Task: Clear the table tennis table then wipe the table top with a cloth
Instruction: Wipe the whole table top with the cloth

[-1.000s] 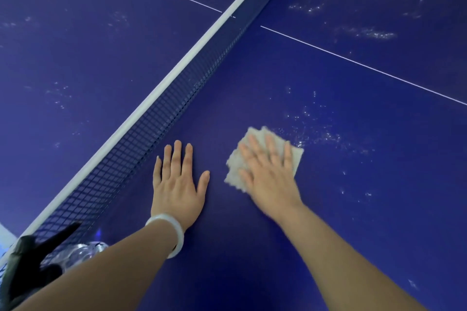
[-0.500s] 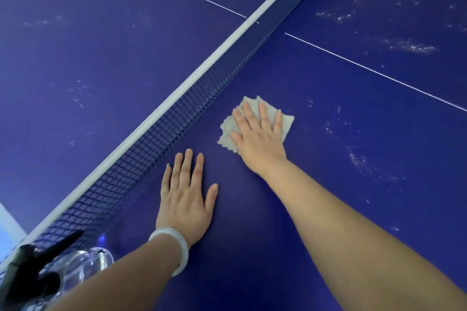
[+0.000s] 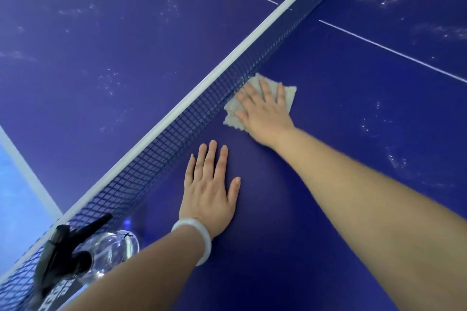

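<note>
Only blurred, unreadable white lettering shows near the spray bottle [image 3: 111, 247].

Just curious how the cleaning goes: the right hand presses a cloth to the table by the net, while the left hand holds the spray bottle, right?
In the head view the left hand lies flat on the table, holding nothing; the spray bottle sits untouched near the net. The right hand does press the cloth.

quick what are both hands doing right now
Left hand: open, flat on the table.
Right hand: open, pressing the cloth flat on the table.
</note>
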Demonstrator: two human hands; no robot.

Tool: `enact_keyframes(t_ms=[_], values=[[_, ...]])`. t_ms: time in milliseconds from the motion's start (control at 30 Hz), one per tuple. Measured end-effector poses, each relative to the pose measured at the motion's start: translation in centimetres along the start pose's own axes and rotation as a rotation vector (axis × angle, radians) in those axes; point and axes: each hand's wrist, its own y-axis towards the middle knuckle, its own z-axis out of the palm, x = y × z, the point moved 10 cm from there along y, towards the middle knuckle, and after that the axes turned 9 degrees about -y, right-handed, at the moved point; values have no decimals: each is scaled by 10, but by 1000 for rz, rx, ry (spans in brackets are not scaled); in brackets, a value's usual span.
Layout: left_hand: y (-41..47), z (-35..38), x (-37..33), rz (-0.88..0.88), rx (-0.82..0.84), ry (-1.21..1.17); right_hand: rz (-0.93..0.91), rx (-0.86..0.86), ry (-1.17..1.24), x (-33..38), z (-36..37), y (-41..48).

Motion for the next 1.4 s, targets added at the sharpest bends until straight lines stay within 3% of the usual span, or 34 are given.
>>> enact_keyframes(t_ms=[100, 233, 300, 467, 667, 833, 1067, 1300, 1400], values=[[0, 1, 0, 0, 5, -10, 181, 28, 40, -51, 1, 23], [0, 2, 1, 0, 8, -13, 498, 15, 106, -112, 10, -11], [0, 2, 2, 0, -1, -17, 482, -11, 91, -95, 12, -40], [-1, 2, 4, -3, 0, -34, 179, -58, -24, -33, 19, -109], [-3, -7, -4, 18, -26, -90, 334, -41, -11, -51, 21, -126], [44, -15, -62, 262, -74, -216, 341, -62, -22, -56, 21, -122], [115, 7, -87, 179, -9, -77, 427, -24, 1, -108, 21, -87], [116, 8, -88, 165, -5, -44, 688, 4, 37, -169, 19, -42], [117, 10, -88, 161, 8, -36, 634, -2, 25, -159, 14, -9]])
